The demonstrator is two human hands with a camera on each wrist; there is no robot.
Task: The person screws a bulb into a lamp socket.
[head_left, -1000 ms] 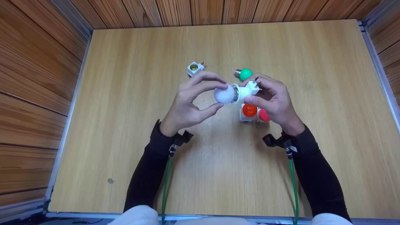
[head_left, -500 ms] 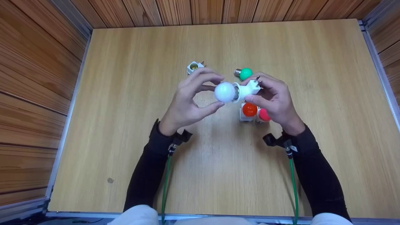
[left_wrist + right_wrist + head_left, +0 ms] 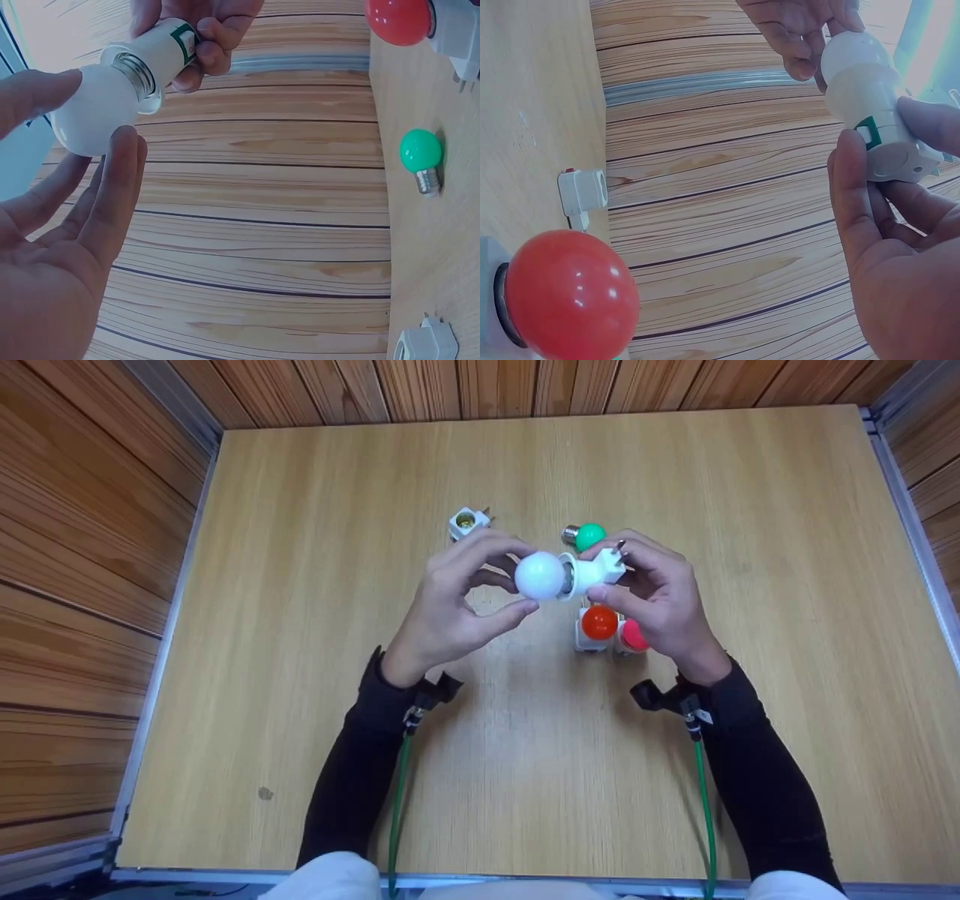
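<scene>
Raised above the table, a white light bulb [image 3: 539, 576] is pinched between the thumb and fingers of my left hand [image 3: 461, 600]. My right hand [image 3: 656, 592] grips a white plug-in lamp socket [image 3: 596, 572] by its body, metal prongs pointing away to the upper right. The bulb's base sits in the socket's mouth, and part of the metal thread [image 3: 135, 75] shows between them in the left wrist view. A green-framed switch [image 3: 868, 133] is visible on the socket's side, close to my right fingertips.
Behind my left hand lies another white socket [image 3: 468, 522], its mouth facing up. A green bulb [image 3: 589, 537] lies loose near my right fingers. Below the held socket stand a red bulb [image 3: 599, 623] in a white socket and a pinkish-red bulb [image 3: 634, 636], partly covered by my right hand.
My left fingers have shifted on the bulb, uncovering more of its top. The bulb and socket have tilted up slightly. My right hand keeps its hold.
</scene>
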